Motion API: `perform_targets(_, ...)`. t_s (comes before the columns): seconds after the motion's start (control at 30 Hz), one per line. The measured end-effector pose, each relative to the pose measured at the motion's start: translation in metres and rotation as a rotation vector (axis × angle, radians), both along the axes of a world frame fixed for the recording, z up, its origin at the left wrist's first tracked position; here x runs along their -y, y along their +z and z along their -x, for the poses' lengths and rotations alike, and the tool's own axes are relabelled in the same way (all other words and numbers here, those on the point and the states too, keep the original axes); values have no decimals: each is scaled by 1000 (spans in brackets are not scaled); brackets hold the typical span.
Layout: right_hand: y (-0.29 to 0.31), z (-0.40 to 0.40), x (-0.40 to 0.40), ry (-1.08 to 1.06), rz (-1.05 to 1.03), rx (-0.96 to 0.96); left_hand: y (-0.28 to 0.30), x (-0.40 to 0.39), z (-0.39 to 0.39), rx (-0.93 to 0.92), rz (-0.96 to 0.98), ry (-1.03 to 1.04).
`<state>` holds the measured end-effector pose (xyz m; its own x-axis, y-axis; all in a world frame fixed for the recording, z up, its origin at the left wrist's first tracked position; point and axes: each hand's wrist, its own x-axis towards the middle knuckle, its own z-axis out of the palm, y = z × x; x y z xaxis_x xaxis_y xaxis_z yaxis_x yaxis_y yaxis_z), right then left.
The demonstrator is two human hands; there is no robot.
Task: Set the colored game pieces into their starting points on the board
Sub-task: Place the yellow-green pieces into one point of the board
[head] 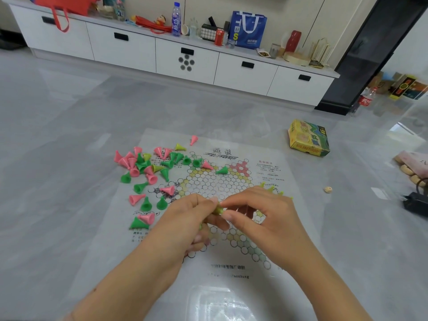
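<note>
Pinching one yellow cone between both my hands, left and right, over the board centre; its axis I cannot tell. Four yellow tips show behind my right hand. Pink and green cones lie toppled at the board's left, too tangled to count.

Left of and beyond the grip, a heap of cones crowds the board. Just right, several upright yellow pegs, perhaps four, stand close. The board's middle beyond lies open.
</note>
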<state>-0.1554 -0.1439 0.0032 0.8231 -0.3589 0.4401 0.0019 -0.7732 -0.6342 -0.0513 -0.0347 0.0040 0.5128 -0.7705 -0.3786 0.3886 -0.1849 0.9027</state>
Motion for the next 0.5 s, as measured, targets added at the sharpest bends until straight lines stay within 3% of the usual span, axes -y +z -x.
perform_targets(0.2, 6, 5, 2, -75, -33, -3, -3, 0, 2, 116, -28, -24)
perform_targets(0.33, 7, 20, 25, -428, -352, 47, -3, 0, 1, 353, -96, 30)
perform_targets(0.4, 1, 28, 40, -583, -394, 34, -2, 0, 0, 435, -102, 10)
perform_targets(0.5, -9, 33, 47, -639, -408, -106, -1, 0, 1, 483, -121, -48)
